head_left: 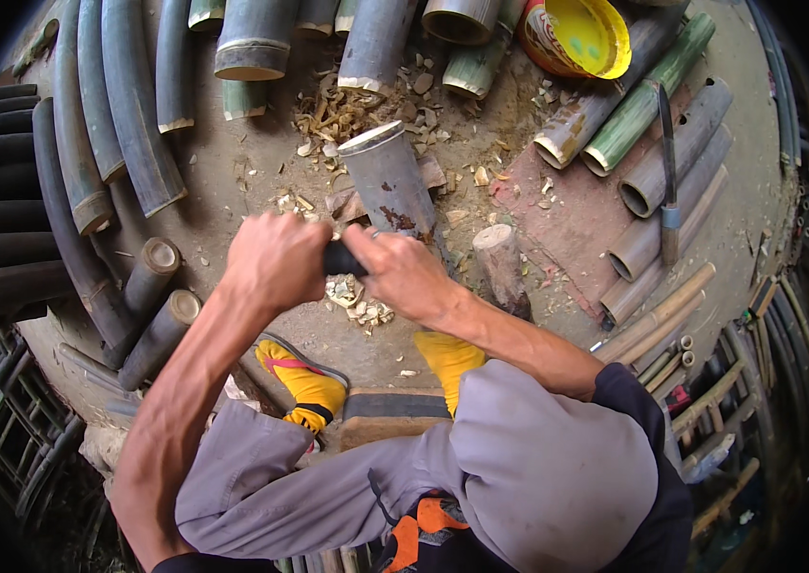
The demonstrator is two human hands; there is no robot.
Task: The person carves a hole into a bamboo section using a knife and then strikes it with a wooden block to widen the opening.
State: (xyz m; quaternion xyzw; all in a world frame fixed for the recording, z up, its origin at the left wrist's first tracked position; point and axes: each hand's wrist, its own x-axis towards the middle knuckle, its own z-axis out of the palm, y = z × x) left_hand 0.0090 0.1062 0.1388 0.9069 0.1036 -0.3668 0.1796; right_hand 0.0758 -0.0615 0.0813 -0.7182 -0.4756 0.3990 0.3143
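Note:
Both of my hands are closed at the middle of the view, close together over the work floor. My left hand (277, 258) grips a short black cylindrical thing (341, 259), slightly blurred; its kind is not clear. My right hand (404, 272) is wrapped round the other end of it, with a ring on one finger. Just beyond them a grey bamboo section (383, 177) with a pale cut rim leans over a wooden block (431, 172). Pale shavings (357, 304) lie beneath my hands. To the right of my right hand stands a short wooden stump (497, 258).
Bamboo tubes (142, 105) line the far and left sides. A machete-like knife (669, 181) rests across more bamboo tubes (677, 143) at right. A yellow tub (578, 38) sits at the back. My feet in yellow socks (309, 387) flank a wooden plank (390, 430).

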